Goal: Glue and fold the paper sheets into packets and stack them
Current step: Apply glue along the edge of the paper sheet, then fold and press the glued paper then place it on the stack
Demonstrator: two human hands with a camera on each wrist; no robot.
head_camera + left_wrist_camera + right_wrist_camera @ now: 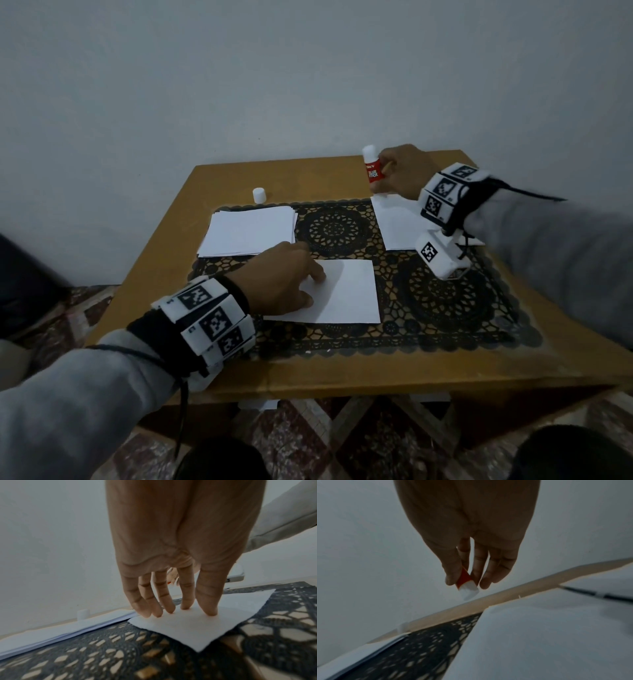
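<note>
Here we pin the single sheet (342, 291) at table centre with flat left hand (284, 277) fingers, while our right hand (404, 171) grips the uncapped glue stick (372, 171) at one o'clock. Gluing seems next: bring the stick to this sheet's edge.

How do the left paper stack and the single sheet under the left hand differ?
The left paper stack is several sheets thick, edges slightly fanned; the single sheet is one layer. The stack lies untouched at the mat's far left; the sheet lies nearer the person, mid-mat, pressed by the left hand with straight fingers. Both are white, unfolded and flat on the lace mat.
</note>
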